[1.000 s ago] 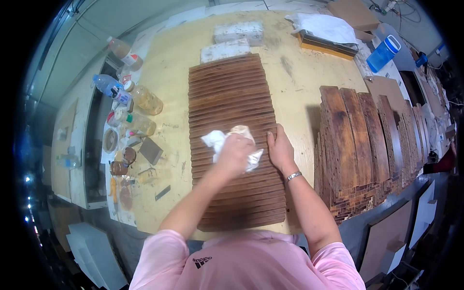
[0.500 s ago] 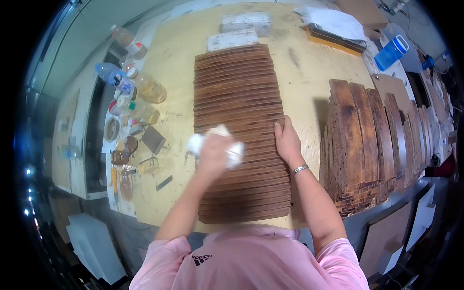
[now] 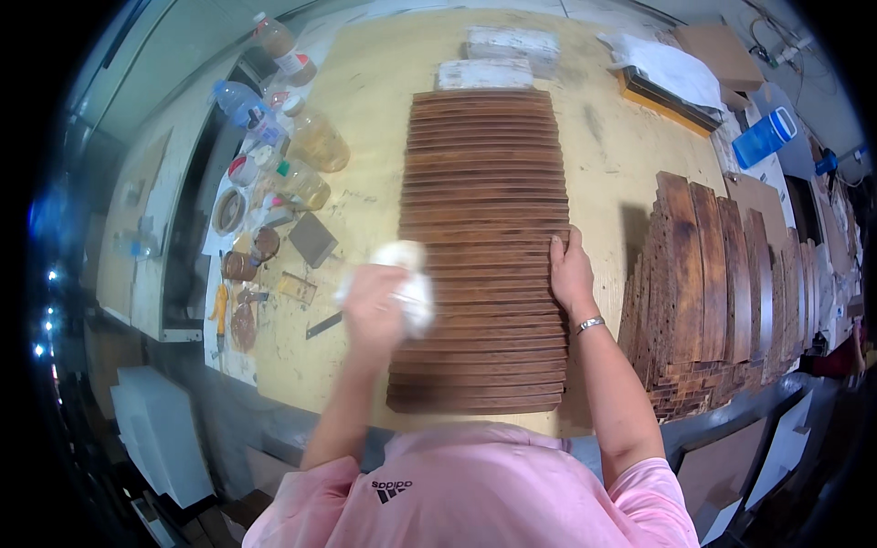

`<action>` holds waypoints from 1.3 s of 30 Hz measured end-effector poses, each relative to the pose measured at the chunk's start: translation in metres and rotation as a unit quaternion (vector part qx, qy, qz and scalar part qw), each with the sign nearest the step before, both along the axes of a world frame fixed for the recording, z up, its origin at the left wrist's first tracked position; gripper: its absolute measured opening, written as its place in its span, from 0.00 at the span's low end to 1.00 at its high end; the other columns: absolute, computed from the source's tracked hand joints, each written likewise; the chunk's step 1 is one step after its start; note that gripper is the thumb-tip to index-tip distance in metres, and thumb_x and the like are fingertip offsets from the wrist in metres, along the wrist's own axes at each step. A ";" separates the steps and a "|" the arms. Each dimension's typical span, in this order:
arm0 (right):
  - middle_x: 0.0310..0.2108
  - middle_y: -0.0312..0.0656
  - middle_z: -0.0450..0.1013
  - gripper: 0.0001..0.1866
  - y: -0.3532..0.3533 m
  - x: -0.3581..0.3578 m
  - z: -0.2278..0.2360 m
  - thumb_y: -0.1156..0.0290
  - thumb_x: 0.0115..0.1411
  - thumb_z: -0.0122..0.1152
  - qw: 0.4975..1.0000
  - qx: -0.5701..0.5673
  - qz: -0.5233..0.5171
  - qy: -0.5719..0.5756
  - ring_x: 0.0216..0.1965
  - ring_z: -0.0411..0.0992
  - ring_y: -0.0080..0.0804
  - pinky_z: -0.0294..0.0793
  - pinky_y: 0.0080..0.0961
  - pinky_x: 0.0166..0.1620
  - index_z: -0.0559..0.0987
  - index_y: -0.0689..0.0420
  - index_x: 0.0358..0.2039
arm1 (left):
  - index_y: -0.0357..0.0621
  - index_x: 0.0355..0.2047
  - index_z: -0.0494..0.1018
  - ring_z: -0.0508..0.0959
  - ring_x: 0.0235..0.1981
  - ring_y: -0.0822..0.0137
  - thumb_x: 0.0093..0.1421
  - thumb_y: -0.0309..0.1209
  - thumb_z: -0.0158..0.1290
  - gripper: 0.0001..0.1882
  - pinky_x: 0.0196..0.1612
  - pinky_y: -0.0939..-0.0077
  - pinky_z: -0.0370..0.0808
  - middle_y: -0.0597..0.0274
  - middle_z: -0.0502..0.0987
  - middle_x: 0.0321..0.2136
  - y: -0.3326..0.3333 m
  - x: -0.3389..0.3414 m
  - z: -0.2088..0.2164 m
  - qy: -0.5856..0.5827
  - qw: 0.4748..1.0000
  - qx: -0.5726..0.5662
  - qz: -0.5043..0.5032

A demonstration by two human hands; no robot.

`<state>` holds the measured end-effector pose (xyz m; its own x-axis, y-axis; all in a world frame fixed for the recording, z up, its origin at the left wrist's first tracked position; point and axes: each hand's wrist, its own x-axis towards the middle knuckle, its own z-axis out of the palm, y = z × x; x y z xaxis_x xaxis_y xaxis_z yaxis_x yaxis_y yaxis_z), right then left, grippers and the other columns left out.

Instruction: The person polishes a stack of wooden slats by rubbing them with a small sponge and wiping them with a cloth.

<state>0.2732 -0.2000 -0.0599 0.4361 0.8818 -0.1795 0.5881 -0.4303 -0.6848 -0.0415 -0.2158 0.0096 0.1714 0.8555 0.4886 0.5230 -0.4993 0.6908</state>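
Observation:
In front of me a long row of dark brown wooden strips [image 3: 484, 201] lies side by side on the table, their ends making ragged edges. My left hand [image 3: 373, 306], smeared by motion, is closed on a crumpled white cloth [image 3: 413, 297] at the row's left edge. Part of the cloth laps over the ends of the strips. At the right edge, my right hand [image 3: 572, 274] grips the row, thumb against the strips' ends and the other fingers partly hidden along the side.
Two whitish blocks [image 3: 484, 73] stand beyond the row. Bottles and jars [image 3: 315, 137] crowd the table's left side, with a dark square plate [image 3: 312, 239] nearby. Stacked brown boards [image 3: 681, 274] rise at the right. Farther back are a blue bottle [image 3: 763, 139] and white sheeting [image 3: 667, 68].
My left hand has swept the cloth leftward across the strips to their left ends. My right hand keeps its place on the right edge. The whole view has shifted slightly.

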 end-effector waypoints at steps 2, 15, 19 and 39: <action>0.53 0.63 0.74 0.28 0.000 -0.001 0.000 0.57 0.72 0.48 1.000 0.002 0.004 0.011 0.54 0.73 0.62 0.72 0.47 0.57 0.65 0.63 0.65 | 0.36 0.40 0.82 0.78 0.49 0.47 0.45 0.20 0.56 0.18 0.57 0.55 0.71 0.52 0.82 0.44 -0.023 0.038 0.008 0.079 0.992 -0.012 -0.096; 0.73 0.60 0.50 0.43 -0.083 -0.079 0.066 0.50 0.56 0.70 0.913 0.150 0.375 -0.064 0.73 0.49 0.63 0.52 0.54 0.71 0.67 0.52 0.69 | 0.46 0.44 0.82 0.78 0.50 0.50 0.50 0.14 0.53 0.22 0.55 0.58 0.73 0.52 0.82 0.46 0.004 -0.209 -0.023 0.192 0.935 -0.116 0.274; 0.70 0.56 0.57 0.27 -0.097 -0.104 0.046 0.58 0.53 0.72 0.903 0.173 0.370 -0.133 0.70 0.56 0.61 0.58 0.59 0.67 0.78 0.56 0.52 | 0.48 0.46 0.80 0.75 0.52 0.50 0.47 0.12 0.52 0.27 0.56 0.57 0.71 0.57 0.80 0.48 0.015 -0.215 -0.044 0.289 0.942 -0.028 0.170; 0.61 0.50 0.68 0.19 -0.137 -0.078 0.036 0.67 0.52 0.69 0.919 0.224 0.288 -0.152 0.61 0.65 0.57 0.66 0.52 0.62 0.79 0.59 0.44 | 0.42 0.52 0.75 0.74 0.49 0.47 0.53 0.18 0.59 0.23 0.53 0.55 0.71 0.53 0.77 0.46 0.023 -0.108 -0.026 0.189 0.979 0.032 0.064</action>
